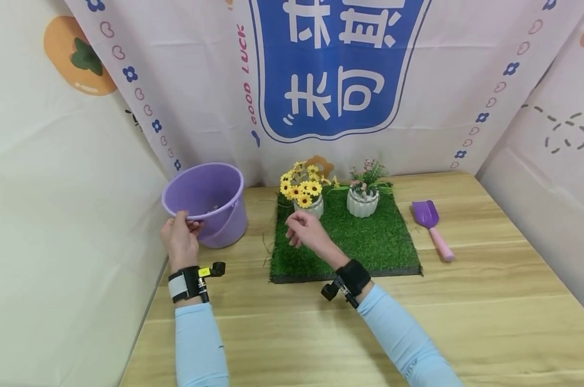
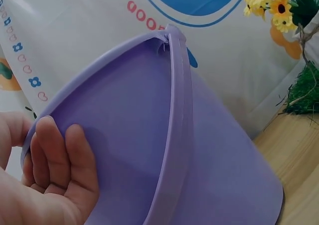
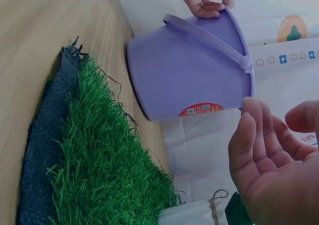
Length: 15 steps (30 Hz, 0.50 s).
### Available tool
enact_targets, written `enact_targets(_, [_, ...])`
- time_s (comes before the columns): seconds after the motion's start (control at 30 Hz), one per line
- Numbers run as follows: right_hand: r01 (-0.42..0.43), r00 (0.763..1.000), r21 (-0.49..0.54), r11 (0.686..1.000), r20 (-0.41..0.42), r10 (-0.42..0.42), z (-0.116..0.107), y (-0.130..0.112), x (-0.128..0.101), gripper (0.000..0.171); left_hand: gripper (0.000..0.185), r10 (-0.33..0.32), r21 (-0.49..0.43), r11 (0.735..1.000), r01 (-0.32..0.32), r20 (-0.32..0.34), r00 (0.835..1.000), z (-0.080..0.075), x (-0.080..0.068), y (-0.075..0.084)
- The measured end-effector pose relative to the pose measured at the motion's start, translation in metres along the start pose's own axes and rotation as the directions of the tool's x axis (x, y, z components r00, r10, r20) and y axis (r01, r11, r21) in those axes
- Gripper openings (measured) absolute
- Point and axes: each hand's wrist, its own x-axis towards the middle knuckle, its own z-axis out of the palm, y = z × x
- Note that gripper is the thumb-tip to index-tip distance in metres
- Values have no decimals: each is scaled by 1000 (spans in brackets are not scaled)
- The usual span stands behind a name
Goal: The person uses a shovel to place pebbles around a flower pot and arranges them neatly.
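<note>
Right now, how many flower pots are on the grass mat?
2. A white ribbed pot with yellow flowers stands at the back left of the green artificial grass mat; a white ribbed pot with pink flowers stands at the back centre. None looks hidden.

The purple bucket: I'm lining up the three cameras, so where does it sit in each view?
Head: bucket left of centre on the table, left hand gripping its near rim.
Left wrist: bucket fills most of the picture, fingers hooked over the rim at lower left.
Right wrist: bucket upper centre, lying sideways in the picture.
Shared landmark: the grass mat.
</note>
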Motion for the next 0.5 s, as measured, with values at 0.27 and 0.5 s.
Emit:
enact_targets(0.27, [-18,999,5,1000,50,18,-2,-1,1,21,19,19,16,1000,-19,28,999,3,-10,9])
enact_targets(0.5, [-26,999,6,1000,28,26,0,4,2,24,22,30,84,996,-37,89,996,5,-24,18])
